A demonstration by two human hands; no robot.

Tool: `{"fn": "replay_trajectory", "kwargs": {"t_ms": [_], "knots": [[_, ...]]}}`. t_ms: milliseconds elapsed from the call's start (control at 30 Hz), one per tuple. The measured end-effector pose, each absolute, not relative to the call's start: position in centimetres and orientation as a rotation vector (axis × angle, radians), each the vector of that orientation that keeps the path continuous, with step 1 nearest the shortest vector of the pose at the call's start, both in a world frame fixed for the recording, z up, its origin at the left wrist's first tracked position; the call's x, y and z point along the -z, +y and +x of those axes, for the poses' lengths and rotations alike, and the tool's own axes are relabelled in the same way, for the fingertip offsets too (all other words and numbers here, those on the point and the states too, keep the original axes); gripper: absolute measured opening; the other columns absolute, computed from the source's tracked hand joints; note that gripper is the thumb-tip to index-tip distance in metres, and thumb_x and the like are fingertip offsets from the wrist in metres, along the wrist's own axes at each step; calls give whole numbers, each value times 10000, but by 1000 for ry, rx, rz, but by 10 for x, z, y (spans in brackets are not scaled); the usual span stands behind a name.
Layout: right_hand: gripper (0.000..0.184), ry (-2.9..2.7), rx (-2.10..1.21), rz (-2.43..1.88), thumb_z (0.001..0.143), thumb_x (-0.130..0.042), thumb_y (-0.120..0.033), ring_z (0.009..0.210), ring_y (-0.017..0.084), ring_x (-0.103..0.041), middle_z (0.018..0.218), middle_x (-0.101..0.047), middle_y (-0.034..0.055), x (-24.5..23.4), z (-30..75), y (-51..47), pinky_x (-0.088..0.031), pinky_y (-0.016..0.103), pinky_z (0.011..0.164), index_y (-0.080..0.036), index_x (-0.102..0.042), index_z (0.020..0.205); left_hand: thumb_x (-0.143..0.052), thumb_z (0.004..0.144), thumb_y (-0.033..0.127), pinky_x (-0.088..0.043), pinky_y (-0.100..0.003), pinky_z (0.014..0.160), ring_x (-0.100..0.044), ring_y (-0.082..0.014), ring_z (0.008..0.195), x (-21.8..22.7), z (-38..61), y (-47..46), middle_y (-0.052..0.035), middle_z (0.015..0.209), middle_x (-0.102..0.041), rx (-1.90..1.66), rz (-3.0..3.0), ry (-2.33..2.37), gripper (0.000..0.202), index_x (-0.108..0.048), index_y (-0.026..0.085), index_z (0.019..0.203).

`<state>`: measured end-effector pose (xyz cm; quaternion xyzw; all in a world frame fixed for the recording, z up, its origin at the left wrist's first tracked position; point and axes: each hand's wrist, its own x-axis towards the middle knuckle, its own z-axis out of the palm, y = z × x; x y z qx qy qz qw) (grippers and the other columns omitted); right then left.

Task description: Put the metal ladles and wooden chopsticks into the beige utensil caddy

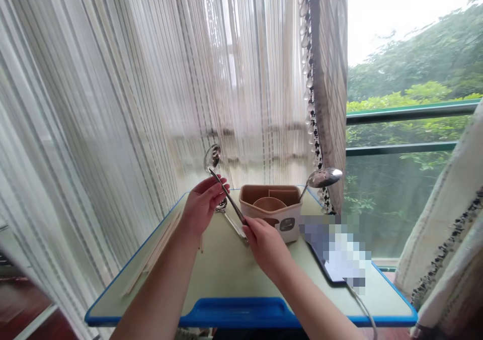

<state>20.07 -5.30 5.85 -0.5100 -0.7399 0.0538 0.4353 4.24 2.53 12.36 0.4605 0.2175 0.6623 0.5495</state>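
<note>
My left hand (202, 204) and my right hand (264, 242) both hold a metal ladle (213, 158) above a small green table (226, 274). The left fingers pinch its handle near the bowl, which points up and left. The right hand grips the handle's lower end. Under it, a second metal spoon (231, 220) lies on the table. Just right of my hands stands a beige utensil holder (271, 206) with compartments. Another ladle (322, 177) leans out of its right side.
Wooden chopsticks (151, 257) lie along the table's left edge. A phone (332, 257) with a cable lies at the right. The table has a blue rim (237, 312). Sheer curtains (151, 78) hang behind, and a window with a railing is at right.
</note>
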Motion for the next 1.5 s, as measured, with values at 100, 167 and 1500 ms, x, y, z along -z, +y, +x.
{"fn": "replay_trajectory", "kwargs": {"t_ms": [100, 167, 1500], "knots": [[333, -1796, -85, -1129, 907, -362, -268, 964, 152, -584, 1070, -632, 81, -68, 219, -50, -438, 236, 849, -168, -579, 1138, -710, 644, 147, -534, -328, 790, -669, -176, 766, -147, 68, 24, -66, 880, -696, -1552, 1135, 442, 261, -670, 170, 901], [329, -1740, -52, -1086, 903, -372, -265, 942, 148, -591, 1062, -633, 86, -74, 229, -50, -448, 235, 835, -160, -578, 1138, -712, 641, 145, -531, -333, 790, -668, -180, 767, -163, 86, 23, -68, 874, -695, -1536, 1170, 394, 263, -672, 162, 901], [348, -1151, 286, -1015, 826, -530, -194, 927, 175, -630, 1073, -646, 69, -60, 262, -5, -530, 301, 801, -219, -564, 1171, -746, 572, 194, -520, -322, 703, -644, -145, 651, -190, 189, 49, -56, 744, -699, -1365, 1325, 137, 255, -689, 152, 817]]}}
